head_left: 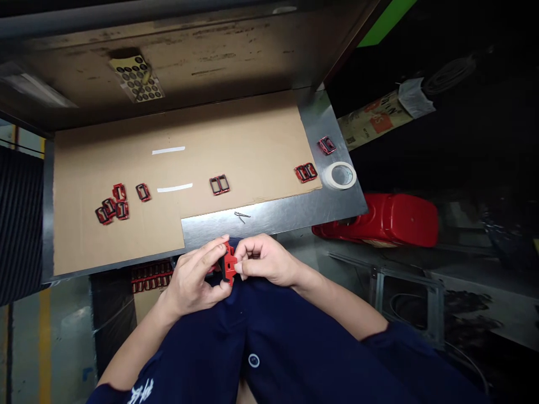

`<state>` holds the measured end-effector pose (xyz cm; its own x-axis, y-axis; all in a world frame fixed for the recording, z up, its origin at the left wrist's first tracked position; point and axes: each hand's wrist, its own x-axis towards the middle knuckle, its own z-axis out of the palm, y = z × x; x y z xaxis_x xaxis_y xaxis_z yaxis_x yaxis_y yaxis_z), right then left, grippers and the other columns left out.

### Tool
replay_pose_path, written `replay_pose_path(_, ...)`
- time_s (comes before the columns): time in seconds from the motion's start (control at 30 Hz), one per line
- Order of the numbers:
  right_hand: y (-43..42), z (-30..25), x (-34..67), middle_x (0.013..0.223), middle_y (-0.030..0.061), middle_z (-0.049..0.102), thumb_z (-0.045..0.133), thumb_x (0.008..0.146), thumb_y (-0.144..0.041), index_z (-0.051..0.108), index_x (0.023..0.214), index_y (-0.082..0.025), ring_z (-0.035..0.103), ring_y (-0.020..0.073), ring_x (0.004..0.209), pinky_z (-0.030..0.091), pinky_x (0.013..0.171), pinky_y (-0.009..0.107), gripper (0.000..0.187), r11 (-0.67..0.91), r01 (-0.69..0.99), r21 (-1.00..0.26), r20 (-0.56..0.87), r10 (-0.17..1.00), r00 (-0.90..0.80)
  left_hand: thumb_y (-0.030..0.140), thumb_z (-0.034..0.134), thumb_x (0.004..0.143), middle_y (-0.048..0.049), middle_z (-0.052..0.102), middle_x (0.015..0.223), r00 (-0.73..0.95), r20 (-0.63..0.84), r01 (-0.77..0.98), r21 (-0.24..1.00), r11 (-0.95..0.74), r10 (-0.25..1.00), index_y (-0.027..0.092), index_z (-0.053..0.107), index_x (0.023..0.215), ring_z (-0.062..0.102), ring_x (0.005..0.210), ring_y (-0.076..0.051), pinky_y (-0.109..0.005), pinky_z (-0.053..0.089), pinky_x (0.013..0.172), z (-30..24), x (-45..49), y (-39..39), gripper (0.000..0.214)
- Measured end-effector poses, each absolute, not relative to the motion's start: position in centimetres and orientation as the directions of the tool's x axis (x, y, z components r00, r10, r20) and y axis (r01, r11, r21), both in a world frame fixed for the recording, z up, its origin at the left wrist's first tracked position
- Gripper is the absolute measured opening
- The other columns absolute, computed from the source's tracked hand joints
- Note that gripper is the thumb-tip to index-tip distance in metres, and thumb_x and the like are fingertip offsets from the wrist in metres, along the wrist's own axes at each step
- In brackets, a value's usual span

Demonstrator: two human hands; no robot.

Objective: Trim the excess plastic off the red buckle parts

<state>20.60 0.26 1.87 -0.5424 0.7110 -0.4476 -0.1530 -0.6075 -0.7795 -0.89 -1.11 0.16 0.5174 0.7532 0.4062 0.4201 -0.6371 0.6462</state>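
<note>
In front of my chest, my left hand (197,278) is closed around a red and black plastic frame (229,264), fingers along its top and thumb at its lower end. From the other side my right hand (263,261) pinches at the red edge of the same piece with thumb and forefinger. Whatever lies between those two fingertips is mostly hidden. Just beyond my hands, a small metal tool resembling nail clippers (242,216) rests on the metal bench strip. A pair of similar frames (219,184) lies side by side on the cardboard sheet (252,134).
Several red and black frames (120,192) are grouped at the left, and more (305,172) lie at the right. A tape roll (340,175) sits on the bench's right end. Below the bench's left part is a batch of red pieces (151,276). A red plastic object (408,220) stands at right.
</note>
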Motion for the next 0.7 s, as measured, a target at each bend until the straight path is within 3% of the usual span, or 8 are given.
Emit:
replay_pose_path(0.1, 0.1, 1.8, 20.7, 0.054, -0.0028, 0.065, 0.081, 0.072, -0.030, 0.063, 0.065, -0.015, 0.052, 0.0078, 0.048, 0.039, 0.053, 0.021, 0.024, -0.632, -0.151, -0.760, -0.472, 0.696, -0.541, 0.011, 0.071, 0.072, -0.0216, 0.068, 0.131, 0.534, 0.410, 0.402, 0.646, -0.649, 0.739, 0.015, 0.044, 0.146, 0.073, 0.113, -0.029, -0.035, 0.068, 0.079, 0.2, -0.7, -0.8, 0.079)
replay_pose_path(0.2, 0.1, 1.5, 20.7, 0.050, -0.0007, 0.064, 0.083, 0.073, -0.049, 0.064, 0.060, -0.015, 0.055, 0.0096, 0.048, 0.042, 0.054, 0.022, 0.041, -0.644, -0.171, -0.746, -0.458, 0.682, -0.570, 0.011, 0.074, 0.072, -0.0213, 0.069, 0.129, 0.530, 0.417, 0.363, 0.675, -0.642, 0.738, 0.015, 0.044, 0.145, 0.073, 0.114, -0.029, -0.034, 0.068, 0.078, 0.1, -0.4, -0.6, 0.079)
replay_pose_path(0.33, 0.1, 0.7, 20.9, 0.042, -0.0007, 0.057, 0.064, 0.083, -0.072, 0.067, 0.060, -0.014, 0.054, 0.0106, 0.044, 0.044, 0.056, 0.024, 0.062, -0.623, -0.263, -0.737, -0.443, 0.738, -0.509, 0.013, 0.078, 0.070, -0.0183, 0.069, 0.130, 0.505, 0.353, 0.331, 0.764, -0.554, 0.788, 0.020, 0.045, 0.141, 0.072, 0.116, -0.028, -0.025, 0.066, 0.063, 0.1, -0.1, -0.7, 0.078)
replay_pose_path(0.43, 0.0, -0.2, 21.3, 0.040, -0.0032, 0.053, 0.067, 0.084, -0.066, 0.064, 0.060, -0.015, 0.053, 0.0099, 0.044, 0.043, 0.057, 0.024, 0.056, -0.610, -0.267, -0.746, -0.488, 0.774, -0.403, 0.017, 0.082, 0.070, -0.0171, 0.068, 0.131, 0.474, 0.290, 0.303, 0.833, -0.463, 0.832, 0.023, 0.046, 0.138, 0.071, 0.116, -0.028, -0.021, 0.064, 0.056, -0.1, 0.0, -1.1, 0.078)
replay_pose_path(0.53, 0.0, -0.7, 22.0, 0.052, -0.0031, 0.061, 0.078, 0.080, -0.055, 0.066, 0.071, -0.015, 0.058, 0.0101, 0.054, 0.045, 0.063, 0.024, 0.042, -0.591, -0.255, -0.765, -0.496, 0.794, -0.352, 0.023, 0.086, 0.071, -0.0185, 0.067, 0.132, 0.388, 0.238, 0.245, 0.905, -0.349, 0.890, 0.024, 0.046, 0.137, 0.071, 0.116, -0.028, -0.024, 0.065, 0.062, -0.6, 0.0, -1.4, 0.078)
replay_pose_path(0.6, 0.0, -0.6, 22.3, 0.069, -0.0015, 0.070, 0.084, 0.075, -0.047, 0.069, 0.091, -0.015, 0.063, 0.0108, 0.064, 0.047, 0.069, 0.025, 0.038, -0.594, -0.249, -0.765, -0.463, 0.776, -0.428, 0.031, 0.087, 0.073, -0.0190, 0.066, 0.132, 0.316, 0.240, 0.198, 0.929, -0.311, 0.918, 0.024, 0.045, 0.141, 0.071, 0.117, -0.029, -0.032, 0.066, 0.075, -1.0, -0.1, -1.5, 0.080)
replay_pose_path(0.7, 0.2, 0.0, 22.4, 0.090, 0.0029, 0.075, 0.088, 0.071, -0.037, 0.068, 0.109, -0.015, 0.068, 0.0138, 0.080, 0.052, 0.080, 0.029, 0.049, -0.585, -0.190, -0.788, -0.359, 0.689, -0.630, 0.042, 0.084, 0.076, -0.0197, 0.066, 0.132, 0.273, 0.287, 0.169, 0.925, -0.340, 0.918, 0.023, 0.037, 0.152, 0.071, 0.115, -0.029, -0.040, 0.064, 0.088, -1.6, -0.2, -1.5, 0.091)
